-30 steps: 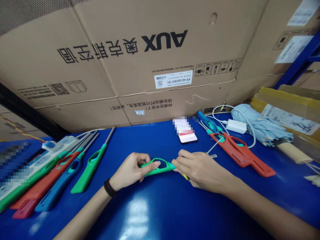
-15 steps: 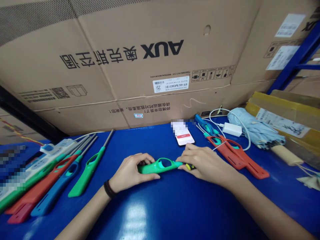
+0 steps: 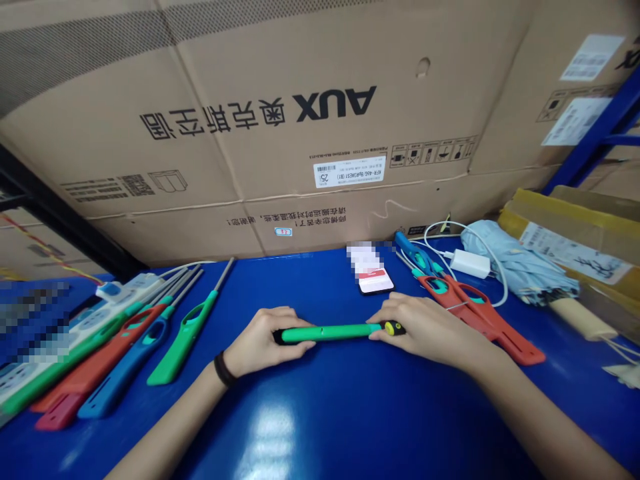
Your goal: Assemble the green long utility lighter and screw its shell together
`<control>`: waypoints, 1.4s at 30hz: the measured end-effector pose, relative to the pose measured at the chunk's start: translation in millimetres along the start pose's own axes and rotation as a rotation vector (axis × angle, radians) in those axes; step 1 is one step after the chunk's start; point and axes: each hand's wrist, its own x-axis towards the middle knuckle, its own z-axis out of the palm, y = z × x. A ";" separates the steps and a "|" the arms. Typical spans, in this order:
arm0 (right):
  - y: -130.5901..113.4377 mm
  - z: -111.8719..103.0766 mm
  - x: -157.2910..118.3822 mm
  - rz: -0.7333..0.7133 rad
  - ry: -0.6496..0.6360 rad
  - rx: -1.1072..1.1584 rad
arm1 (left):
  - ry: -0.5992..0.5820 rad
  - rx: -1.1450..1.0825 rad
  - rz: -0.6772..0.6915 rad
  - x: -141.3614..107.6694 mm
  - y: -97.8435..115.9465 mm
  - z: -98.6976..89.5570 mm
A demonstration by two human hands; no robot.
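While both hands close around it, a green plastic handle (image 3: 330, 333) lies level across the middle of the worktop (image 3: 350, 420), near edge-on to the person. The left hand (image 3: 265, 333) wraps the handle's left end, fingers curled over the top. A black wristband (image 3: 224, 369) sits on that wrist. The right hand (image 3: 425, 327) covers the right part, fingers over the top, just beside a yellow-and-black end (image 3: 395, 328) that sticks out past them. Neither hand is open; both are closed on the same piece. Can't tell whether the handle touches the glossy blue surface or sits just above it.

Left of the hands, a green utility lighter (image 3: 185, 339) lies closest, metal nozzle pointing far. Next to it are a blue lighter (image 3: 127, 365), a red lighter (image 3: 97, 363) and a longer green lighter (image 3: 65, 353), side by side, with a white power strip (image 3: 120, 291) beyond them.

Right of the hands, two orange-red lighters (image 3: 480, 320) lie overlapped, a blue lighter (image 3: 414, 253) just far of them. Further along are a white charger (image 3: 470, 264) with its cable, and a folded pale blue umbrella (image 3: 515, 263). A phone (image 3: 375, 283) lies at the far edge, partly blurred. Behind everything stands a large AUX cardboard box (image 3: 310, 133).
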 end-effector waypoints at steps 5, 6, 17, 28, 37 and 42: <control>-0.9 -3.3 -2.0 -0.118 0.299 0.049 | -0.023 0.037 -0.049 2.8 -5.8 0.5; -2.7 -5.0 -3.0 -0.166 0.387 0.058 | -0.019 0.049 -0.055 3.1 -6.6 1.2; -53.8 -6.3 30.5 -0.198 0.630 1.216 | 0.003 0.064 -0.030 -2.6 -11.8 2.0; -60.9 26.7 33.7 -0.178 0.421 1.050 | 0.531 0.089 -0.402 -21.9 -41.7 -70.3; -59.1 25.6 31.8 -0.165 0.411 0.913 | 0.131 0.256 -0.479 -64.4 -21.5 -51.9; -62.6 24.7 29.6 -0.176 0.405 0.911 | 0.222 0.280 -0.471 -55.9 -21.8 -19.7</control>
